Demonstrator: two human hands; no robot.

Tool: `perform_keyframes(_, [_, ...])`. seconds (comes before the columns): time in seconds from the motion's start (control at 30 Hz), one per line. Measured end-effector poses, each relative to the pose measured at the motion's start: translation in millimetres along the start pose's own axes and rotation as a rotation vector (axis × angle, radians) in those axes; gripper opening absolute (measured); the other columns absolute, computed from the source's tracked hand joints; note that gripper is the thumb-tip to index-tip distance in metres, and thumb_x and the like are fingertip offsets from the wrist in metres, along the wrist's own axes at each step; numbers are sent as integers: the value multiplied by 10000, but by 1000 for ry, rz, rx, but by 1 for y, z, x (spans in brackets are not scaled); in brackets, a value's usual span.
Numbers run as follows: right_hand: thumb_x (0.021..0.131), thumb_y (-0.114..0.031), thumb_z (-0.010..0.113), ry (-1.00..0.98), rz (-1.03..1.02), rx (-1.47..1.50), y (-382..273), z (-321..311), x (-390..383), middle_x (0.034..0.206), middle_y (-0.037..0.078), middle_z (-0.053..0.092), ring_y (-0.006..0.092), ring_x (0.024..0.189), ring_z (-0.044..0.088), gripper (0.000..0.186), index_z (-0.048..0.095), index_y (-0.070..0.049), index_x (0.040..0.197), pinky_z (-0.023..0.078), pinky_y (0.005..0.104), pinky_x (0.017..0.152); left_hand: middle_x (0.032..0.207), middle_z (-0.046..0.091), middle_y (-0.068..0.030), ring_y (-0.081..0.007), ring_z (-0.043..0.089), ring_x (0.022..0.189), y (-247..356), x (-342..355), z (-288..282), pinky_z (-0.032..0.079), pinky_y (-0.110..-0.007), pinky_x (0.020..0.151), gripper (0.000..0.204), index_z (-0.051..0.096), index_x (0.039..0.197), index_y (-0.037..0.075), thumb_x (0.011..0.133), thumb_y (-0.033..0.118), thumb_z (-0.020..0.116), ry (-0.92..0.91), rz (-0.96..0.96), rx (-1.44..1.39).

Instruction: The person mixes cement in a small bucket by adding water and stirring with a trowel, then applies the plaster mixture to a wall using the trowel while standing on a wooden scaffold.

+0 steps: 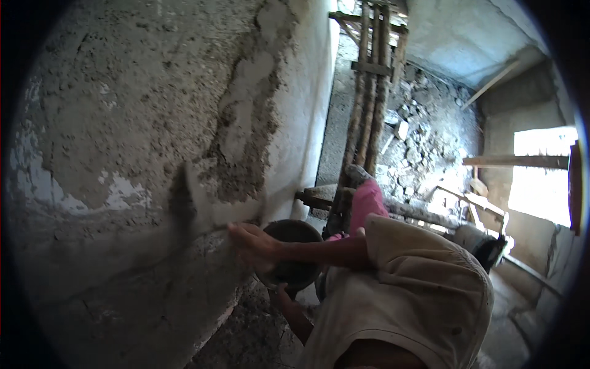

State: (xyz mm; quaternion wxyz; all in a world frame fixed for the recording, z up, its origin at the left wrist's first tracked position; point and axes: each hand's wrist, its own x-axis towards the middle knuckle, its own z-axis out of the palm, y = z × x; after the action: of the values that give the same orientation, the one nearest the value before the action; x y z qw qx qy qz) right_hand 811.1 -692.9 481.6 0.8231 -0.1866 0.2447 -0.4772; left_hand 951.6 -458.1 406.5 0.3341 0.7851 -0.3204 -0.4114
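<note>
My left hand (284,298) grips the near rim of a dark round bucket (296,230), held low beside the wall. My right forearm crosses over the bucket's mouth, and my right hand (253,242) reaches past it toward the wall. Just beyond these fingers is a dark, pointed, motion-blurred shape that looks like a trowel (182,198), close to the wall. Its handle and my grip on it are smeared. The rough grey wall (141,92) has a smoother, wet-looking strip of mortar (246,98). The bucket's contents are largely hidden by my arm.
Long wooden poles tied into a scaffold (369,111) run away along the wall. Rubble (418,141) lies on the floor beyond. My pink-clad leg (367,203) is beside the poles. A bright window opening (541,178) with a wooden beam (516,162) is at the right.
</note>
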Motion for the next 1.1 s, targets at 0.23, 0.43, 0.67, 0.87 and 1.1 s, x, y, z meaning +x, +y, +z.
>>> perform_keyframes(0.23, [963,-375,567,635,5,-401,-6,-146,-168,652,3,515,106,553,537,345,559,-37,1036,442,282,455,1165,584,-154,-268,581,1017,-88,88,-82,482,-400,896,561,538,1219,-24,688,89,679,-403,418,535])
perform_keyframes(0.43, [921,-332,630,1080,-234,-294,-12,-145,-276,767,36,527,119,618,534,335,473,-55,1027,463,285,523,1207,576,-179,-289,573,1038,-126,171,-107,473,-406,909,625,515,1275,-46,680,71,665,-217,-148,68])
perform_keyframes(0.67, [873,-284,659,918,-185,-611,82,-135,-315,904,120,583,194,764,609,455,455,-38,1197,515,341,638,1233,562,-189,-294,573,1033,-17,113,-58,494,-399,838,658,504,1278,-62,650,71,648,-342,118,451])
perform_keyframes(0.87, [875,-251,602,656,-350,-1220,69,-142,-361,1049,186,616,347,995,634,467,465,-28,1263,508,448,821,964,590,-90,-253,582,819,41,95,35,491,-392,717,395,602,1007,-10,684,205,677,-87,-217,665])
perform_keyframes(1.1, [815,-133,618,775,-73,-1477,-16,-156,-439,806,132,659,317,777,693,206,565,-48,995,516,454,597,1041,592,-133,-269,603,891,65,1,164,518,-393,770,449,586,1116,-15,698,130,658,-427,72,565])
